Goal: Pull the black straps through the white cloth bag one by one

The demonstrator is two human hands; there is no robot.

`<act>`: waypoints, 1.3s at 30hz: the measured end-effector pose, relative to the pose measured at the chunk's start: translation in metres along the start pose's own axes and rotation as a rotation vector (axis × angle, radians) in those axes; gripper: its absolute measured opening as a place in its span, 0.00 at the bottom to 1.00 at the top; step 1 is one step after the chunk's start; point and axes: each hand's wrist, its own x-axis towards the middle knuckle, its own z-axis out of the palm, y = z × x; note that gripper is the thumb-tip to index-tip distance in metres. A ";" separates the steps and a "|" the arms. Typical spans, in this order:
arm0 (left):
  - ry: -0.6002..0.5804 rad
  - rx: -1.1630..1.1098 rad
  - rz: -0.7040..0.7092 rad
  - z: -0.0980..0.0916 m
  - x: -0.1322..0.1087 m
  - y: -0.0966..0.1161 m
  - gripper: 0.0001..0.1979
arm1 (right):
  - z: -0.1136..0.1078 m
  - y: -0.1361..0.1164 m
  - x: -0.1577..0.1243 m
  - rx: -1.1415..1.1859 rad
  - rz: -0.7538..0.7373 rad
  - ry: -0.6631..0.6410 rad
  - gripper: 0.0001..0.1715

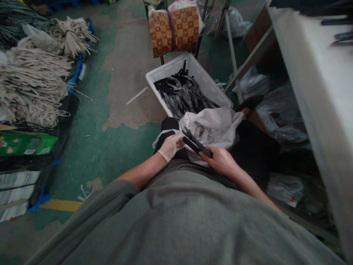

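Observation:
My left hand (171, 145), in a thin whitish glove, has its fingers pinched at the near end of a flat black strip (191, 144). Bare and curled, my right hand (219, 158) grips the other end of that strip together with other dark strips that fan out at their tips. Both hands are close together above my lap. Beneath them a crumpled white sack (212, 125) lies across my legs. Just beyond it stands a white plastic bin (202, 71), holding a heap of black strips (187, 94), some of them dusted grey.
A checkered cushion roll (173, 31) is strapped to a frame behind the bin. Bundles of beige cords (33, 81) are piled at left, near a green box (27, 143). A pale worktable (311, 73) edges the right side, with plastic bags (284, 106) under it.

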 end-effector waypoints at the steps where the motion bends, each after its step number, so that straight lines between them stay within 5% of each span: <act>1: -0.006 0.002 0.006 -0.001 -0.001 0.000 0.18 | -0.001 -0.001 0.001 -0.008 0.001 -0.003 0.14; 9: -0.013 -0.050 0.159 -0.003 -0.009 0.004 0.18 | -0.002 -0.007 0.007 -0.039 0.032 -0.003 0.15; 19: -0.008 -0.095 0.071 -0.002 -0.006 0.000 0.15 | -0.002 -0.008 0.005 0.051 -0.015 -0.053 0.14; 31: 0.006 -0.109 0.173 -0.002 -0.010 -0.002 0.19 | -0.001 -0.005 0.011 0.119 0.031 -0.064 0.15; 39: -0.108 -0.065 -0.053 0.008 -0.017 -0.017 0.18 | -0.003 -0.020 0.029 0.187 -0.014 -0.064 0.16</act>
